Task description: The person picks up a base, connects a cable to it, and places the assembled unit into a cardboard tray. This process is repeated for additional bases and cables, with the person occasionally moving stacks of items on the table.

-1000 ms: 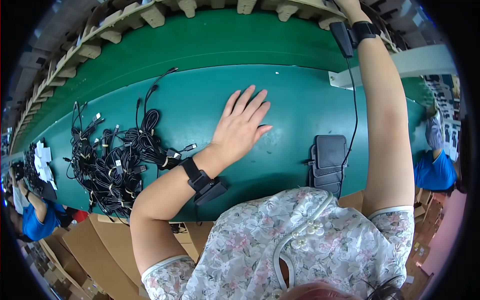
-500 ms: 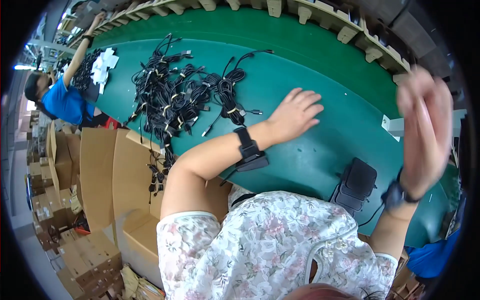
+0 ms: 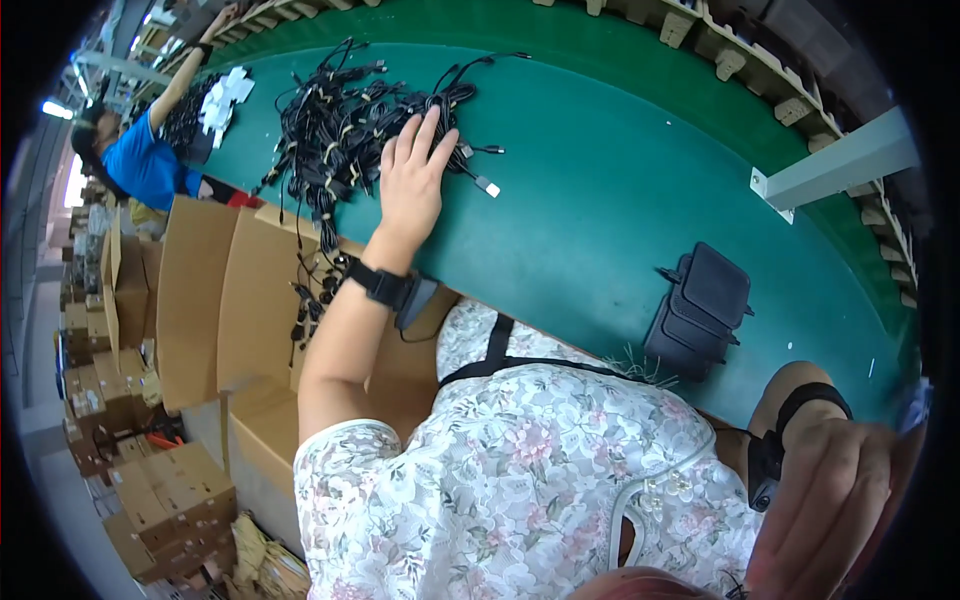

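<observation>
From where I stand, the green table (image 3: 580, 190) stretches out beyond both hands. An open brown carton (image 3: 250, 320) sits below and left of the left hand. The heap of black cables (image 3: 345, 135) lies ahead and left of that hand, its right edge at the fingertips. A stack of black devices (image 3: 700, 300) lies between the hands, nearer the right. The right hand (image 3: 825, 500) is raised, fingers bent; I can't tell whether it holds anything. The left hand (image 3: 412, 195) is open, fingers slightly spread, gripping nothing I can see.
</observation>
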`<action>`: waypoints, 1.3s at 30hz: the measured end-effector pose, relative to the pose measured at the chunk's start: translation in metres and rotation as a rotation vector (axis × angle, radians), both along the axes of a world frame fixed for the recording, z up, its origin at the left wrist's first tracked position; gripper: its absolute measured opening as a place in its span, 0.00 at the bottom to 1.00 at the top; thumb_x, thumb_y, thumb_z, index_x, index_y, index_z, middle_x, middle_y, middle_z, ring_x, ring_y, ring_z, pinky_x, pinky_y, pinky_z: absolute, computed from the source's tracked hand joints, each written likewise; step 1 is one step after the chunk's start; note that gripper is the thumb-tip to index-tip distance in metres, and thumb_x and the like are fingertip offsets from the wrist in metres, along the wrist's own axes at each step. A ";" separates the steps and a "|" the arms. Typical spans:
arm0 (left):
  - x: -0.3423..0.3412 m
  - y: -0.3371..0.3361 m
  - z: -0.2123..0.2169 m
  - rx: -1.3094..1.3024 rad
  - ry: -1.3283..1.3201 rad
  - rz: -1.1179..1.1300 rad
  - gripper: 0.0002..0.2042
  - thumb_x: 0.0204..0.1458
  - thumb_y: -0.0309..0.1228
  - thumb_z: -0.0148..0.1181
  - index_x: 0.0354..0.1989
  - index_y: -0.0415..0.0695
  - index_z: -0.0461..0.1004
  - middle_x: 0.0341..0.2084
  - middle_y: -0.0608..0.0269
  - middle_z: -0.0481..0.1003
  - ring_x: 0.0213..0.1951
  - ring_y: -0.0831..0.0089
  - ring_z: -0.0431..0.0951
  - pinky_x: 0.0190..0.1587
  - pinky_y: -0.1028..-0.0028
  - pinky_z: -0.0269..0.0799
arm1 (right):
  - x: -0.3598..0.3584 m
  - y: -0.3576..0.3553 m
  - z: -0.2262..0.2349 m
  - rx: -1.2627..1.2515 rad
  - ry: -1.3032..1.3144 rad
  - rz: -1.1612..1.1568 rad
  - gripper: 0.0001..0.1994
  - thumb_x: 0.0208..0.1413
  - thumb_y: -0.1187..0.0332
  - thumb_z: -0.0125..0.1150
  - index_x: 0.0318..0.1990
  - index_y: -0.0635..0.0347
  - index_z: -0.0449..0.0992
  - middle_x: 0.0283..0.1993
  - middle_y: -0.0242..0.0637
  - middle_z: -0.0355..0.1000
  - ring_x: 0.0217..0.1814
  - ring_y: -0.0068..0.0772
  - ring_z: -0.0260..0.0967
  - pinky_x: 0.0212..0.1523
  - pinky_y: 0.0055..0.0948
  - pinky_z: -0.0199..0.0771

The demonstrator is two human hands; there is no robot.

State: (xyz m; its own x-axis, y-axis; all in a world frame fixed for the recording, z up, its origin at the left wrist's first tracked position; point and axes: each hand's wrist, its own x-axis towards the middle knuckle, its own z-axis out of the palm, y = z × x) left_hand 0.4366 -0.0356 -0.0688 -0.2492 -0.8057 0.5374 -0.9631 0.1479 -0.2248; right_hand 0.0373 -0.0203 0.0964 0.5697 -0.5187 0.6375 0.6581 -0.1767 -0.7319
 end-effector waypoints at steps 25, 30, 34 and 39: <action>-0.008 -0.024 -0.046 -0.102 0.038 0.046 0.16 0.41 0.29 0.61 0.42 0.47 0.70 0.45 0.60 0.67 0.50 0.58 0.64 0.54 0.60 0.59 | -0.006 0.004 -0.004 0.006 -0.102 0.610 0.06 0.59 0.69 0.48 0.38 0.62 0.68 0.32 0.53 0.72 0.32 0.43 0.71 0.33 0.30 0.74; -0.040 -0.025 -0.027 -0.042 0.124 -0.327 0.11 0.41 0.30 0.61 0.34 0.46 0.70 0.38 0.61 0.70 0.46 0.63 0.69 0.49 0.61 0.65 | 0.050 -0.035 -0.040 -0.800 0.432 -0.709 0.08 0.48 0.73 0.58 0.38 0.61 0.73 0.41 0.41 0.73 0.42 0.39 0.69 0.41 0.35 0.67; -0.121 -0.015 0.014 0.323 0.375 -0.378 0.13 0.40 0.29 0.62 0.35 0.45 0.69 0.33 0.61 0.71 0.39 0.64 0.73 0.41 0.65 0.70 | 0.075 -0.067 -0.080 -1.031 0.779 -0.789 0.15 0.50 0.70 0.59 0.46 0.61 0.69 0.44 0.45 0.71 0.41 0.41 0.67 0.44 0.34 0.65; -0.132 -0.018 0.056 0.272 0.819 -0.418 0.14 0.45 0.31 0.61 0.40 0.43 0.68 0.31 0.59 0.73 0.35 0.64 0.75 0.36 0.70 0.71 | 0.072 -0.076 -0.077 -0.748 0.975 -0.681 0.19 0.49 0.72 0.61 0.49 0.61 0.66 0.45 0.45 0.70 0.40 0.42 0.66 0.43 0.34 0.65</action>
State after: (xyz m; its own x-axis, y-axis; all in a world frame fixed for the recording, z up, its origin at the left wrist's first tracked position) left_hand 0.3045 -0.0532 -0.0125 -0.1744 -0.8595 0.4805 -0.6632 0.4632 0.5878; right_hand 0.1092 -0.0964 0.0196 0.7147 -0.5866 0.3808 -0.4244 -0.7966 -0.4305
